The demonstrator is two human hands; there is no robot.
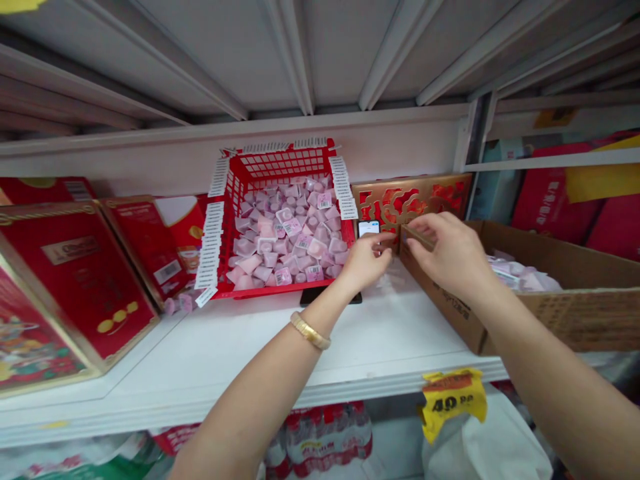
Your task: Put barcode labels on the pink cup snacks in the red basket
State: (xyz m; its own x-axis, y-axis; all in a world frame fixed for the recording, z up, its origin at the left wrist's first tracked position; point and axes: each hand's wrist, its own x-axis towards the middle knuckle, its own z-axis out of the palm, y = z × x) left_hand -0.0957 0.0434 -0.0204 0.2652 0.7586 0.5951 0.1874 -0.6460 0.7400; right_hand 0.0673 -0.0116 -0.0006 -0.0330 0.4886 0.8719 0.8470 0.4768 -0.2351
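Observation:
A red plastic basket (pixel 287 290) is filled with small pink cups (pixel 300 233), probably jelly cups, several with barcode labels. White barcode label strips (pixel 213 230) line its rim. My left hand (pixel 367 261) is just right of the basket, fingers apart and nothing visible in them, close to a phone (pixel 369 229) with a lit screen. My right hand (pixel 445 253) hovers over the near-left edge of a cardboard box (pixel 445 307), its fingers curved and the thumb apart. More pink cups (pixel 523 275) lie inside that box. A flat black object (pixel 313 297) is partly under the basket's front.
Red gift boxes (pixel 100 267) stand on the left of the white shelf (pixel 240 347). Behind my hands leans a gold and red box (pixel 415 197). Overhead are shelf beams (pixel 293 53). Below are bottle packs (pixel 325 437) and a yellow price tag (pixel 454 402).

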